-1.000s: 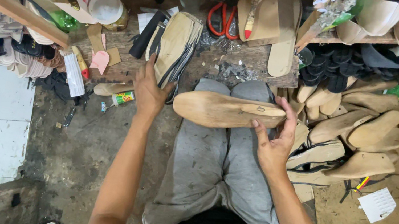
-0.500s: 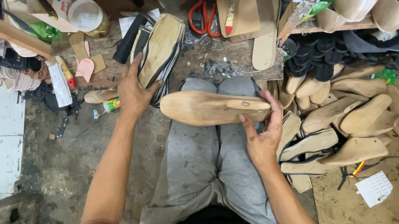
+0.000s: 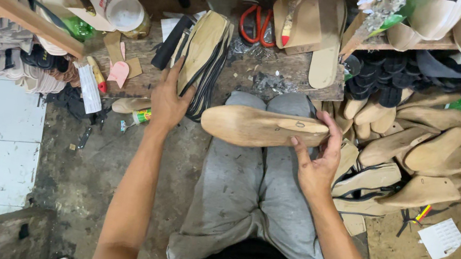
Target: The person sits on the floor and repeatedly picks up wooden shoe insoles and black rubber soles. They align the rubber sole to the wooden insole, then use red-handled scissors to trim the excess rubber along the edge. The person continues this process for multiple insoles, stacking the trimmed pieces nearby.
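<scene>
Across the knees: wooden shoe last [image 3: 262,128], pale, lying lengthwise left to right on the grey trousers [image 3: 244,194], toe end left, heel end right.
Right hand [image 3: 315,162]: fingers wrapped about the heel end of the last, thumb on the near side; a partial, steadying hold, not a full fist.
Left hand [image 3: 168,100]: spread flat, palm down, fingers on the stack of soles [image 3: 201,59] at the bench edge; it presses rather than clasps, nothing lifted.
Stack of soles: tan insoles with dark edges, standing slightly fanned, just left of the last's toe, apart from it.
Workbench [image 3: 270,77]: dark, scarred wood, far side of the knees; carries red-handled scissors [image 3: 257,25] and a brush [image 3: 292,5].
Right of the knees: heap of further wooden lasts [image 3: 419,155] on the dirt floor.
Left of the bench: white cup [image 3: 125,12], scraps, small tube.
Handling note, by judgement: the last balances on the lap by one end only, so the right hand's hold should stay firm while the left draws off a single sole, thumb separating the top piece to avoid tipping the stack.
</scene>
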`<move>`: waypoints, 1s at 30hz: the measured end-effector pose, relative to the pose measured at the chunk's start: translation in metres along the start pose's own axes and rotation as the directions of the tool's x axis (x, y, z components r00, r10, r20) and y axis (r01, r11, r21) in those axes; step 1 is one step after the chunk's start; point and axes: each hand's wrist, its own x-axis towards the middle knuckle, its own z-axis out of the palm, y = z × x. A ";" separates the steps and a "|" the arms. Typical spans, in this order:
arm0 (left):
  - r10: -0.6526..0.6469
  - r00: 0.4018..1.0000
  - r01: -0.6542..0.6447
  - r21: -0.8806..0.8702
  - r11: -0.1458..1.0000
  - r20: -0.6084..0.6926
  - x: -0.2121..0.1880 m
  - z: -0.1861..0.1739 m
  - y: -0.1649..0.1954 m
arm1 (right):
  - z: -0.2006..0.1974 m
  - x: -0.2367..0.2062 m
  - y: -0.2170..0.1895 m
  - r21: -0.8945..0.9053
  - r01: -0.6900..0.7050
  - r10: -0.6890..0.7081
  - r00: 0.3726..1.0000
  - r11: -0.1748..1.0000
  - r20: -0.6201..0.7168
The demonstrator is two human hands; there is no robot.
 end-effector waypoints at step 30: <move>0.214 0.870 0.482 -0.675 -0.559 0.445 -0.053 -0.026 -0.038 | 0.007 -0.002 -0.008 0.031 0.026 -0.027 1.000 0.999 0.008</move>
